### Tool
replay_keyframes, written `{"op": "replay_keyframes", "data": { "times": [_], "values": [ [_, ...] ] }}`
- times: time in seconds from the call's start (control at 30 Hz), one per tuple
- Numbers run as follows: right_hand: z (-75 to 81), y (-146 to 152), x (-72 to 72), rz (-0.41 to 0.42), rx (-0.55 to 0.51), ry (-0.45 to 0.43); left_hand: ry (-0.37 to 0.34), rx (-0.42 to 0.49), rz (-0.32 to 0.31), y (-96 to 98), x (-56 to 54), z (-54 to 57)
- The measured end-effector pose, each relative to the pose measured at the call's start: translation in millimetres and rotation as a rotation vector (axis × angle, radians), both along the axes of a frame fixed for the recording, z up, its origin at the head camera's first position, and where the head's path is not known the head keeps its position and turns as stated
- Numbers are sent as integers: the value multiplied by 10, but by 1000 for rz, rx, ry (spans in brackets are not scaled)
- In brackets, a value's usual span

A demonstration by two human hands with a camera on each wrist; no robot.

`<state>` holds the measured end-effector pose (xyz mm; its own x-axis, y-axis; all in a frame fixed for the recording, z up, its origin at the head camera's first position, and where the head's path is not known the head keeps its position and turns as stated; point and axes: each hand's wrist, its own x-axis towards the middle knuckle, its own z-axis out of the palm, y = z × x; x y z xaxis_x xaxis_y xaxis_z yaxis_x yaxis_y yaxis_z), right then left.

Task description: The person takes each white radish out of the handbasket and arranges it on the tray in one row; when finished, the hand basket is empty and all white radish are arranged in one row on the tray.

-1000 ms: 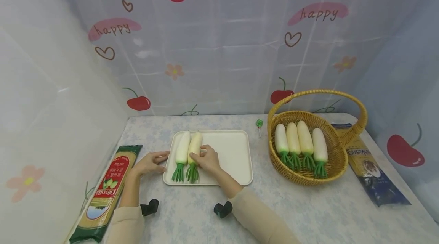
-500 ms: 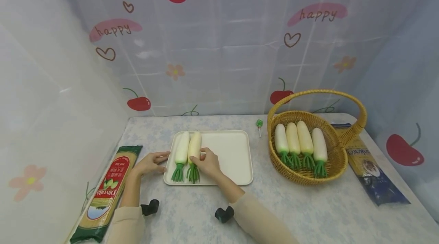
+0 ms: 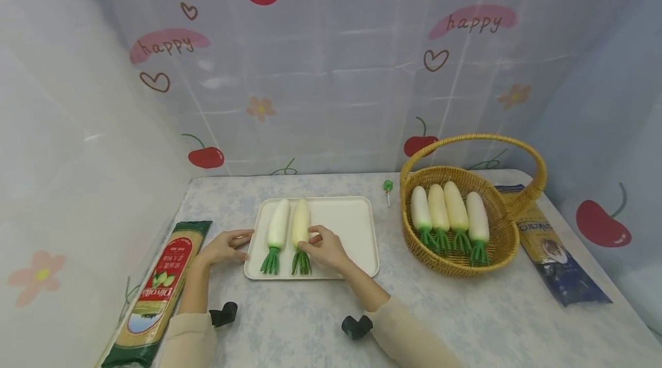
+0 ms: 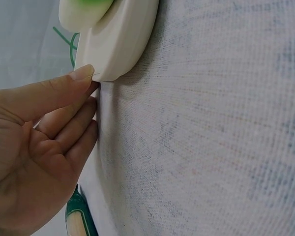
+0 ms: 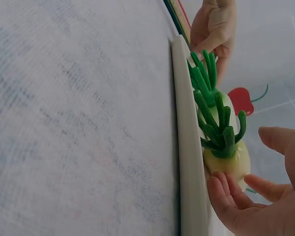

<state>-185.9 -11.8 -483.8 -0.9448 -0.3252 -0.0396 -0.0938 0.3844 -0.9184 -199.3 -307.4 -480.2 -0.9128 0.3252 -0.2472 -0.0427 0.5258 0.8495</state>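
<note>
On the white tray (image 3: 343,230) two toy white radishes with green tops lie side by side, apart from each other. The whiter radish (image 3: 279,224) is at the left, the yellowish radish (image 3: 301,224) to its right. My right hand (image 3: 326,247) is at the yellowish radish's right side; in the right wrist view its lower fingers (image 5: 226,189) are against or very near the radish, and the thumb stands off it. My left hand (image 3: 222,247) touches the tray's left edge, its thumb at the rim in the left wrist view; some of its fingertips are hidden.
A wicker basket (image 3: 509,241) with several radishes stands at the right, partly over a blue and yellow pasta packet (image 3: 555,250). A green lollipop (image 3: 388,186) lies behind the tray. Another pasta packet (image 3: 160,287) lies along the left edge.
The yellowish radish has shifted right on the tray, opening a gap beside the whiter radish. My right hand has moved right with it; my left hand stays at the tray edge.
</note>
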Motion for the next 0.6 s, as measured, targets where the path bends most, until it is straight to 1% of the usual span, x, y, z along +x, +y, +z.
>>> {"op": "replay_keyframes", "data": {
  "times": [0.1,0.23,0.37,0.47,0.6],
  "values": [
    [-35,-7,-17,-6,13,28,6,-4,-2,-15,5,1],
    [-68,-71,-34,-64,46,62,2,17,-2,-26,6,-3],
    [-78,-147,-47,-122,60,58,-2,37,-3,-28,3,-19],
    [-94,-195,-58,-132,67,56,-6,46,-2,-27,2,-31],
    [-105,-255,-66,-116,50,66,-2,53,0,-26,-1,-38]
  ]
}}
